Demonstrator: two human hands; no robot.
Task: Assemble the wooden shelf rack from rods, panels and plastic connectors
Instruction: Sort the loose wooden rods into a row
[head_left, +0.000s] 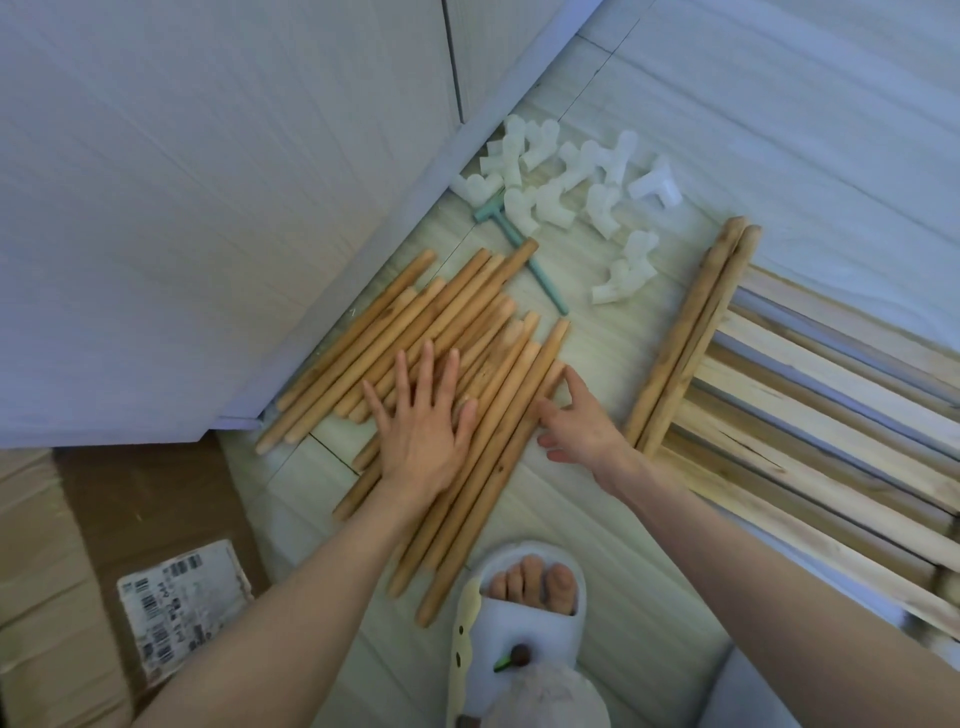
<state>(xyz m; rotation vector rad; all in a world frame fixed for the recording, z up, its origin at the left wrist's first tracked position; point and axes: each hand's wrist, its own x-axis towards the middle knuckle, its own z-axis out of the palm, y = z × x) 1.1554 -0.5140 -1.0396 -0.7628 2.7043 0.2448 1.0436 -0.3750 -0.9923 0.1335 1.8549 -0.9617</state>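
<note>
Several wooden rods lie side by side on the floor, slanting from lower left to upper right. My left hand rests flat on them with fingers spread. My right hand is open beside the rightmost rod, its fingertips touching that rod's end. Beyond the rods, a heap of white plastic connectors is scattered on the floor. Two longer rods lie on the slatted wooden panels at the right.
A small teal plastic mallet lies between rods and connectors. A white cabinet fills the left. A cardboard box with a label sits at lower left. My foot in a white slipper stands just below the rods.
</note>
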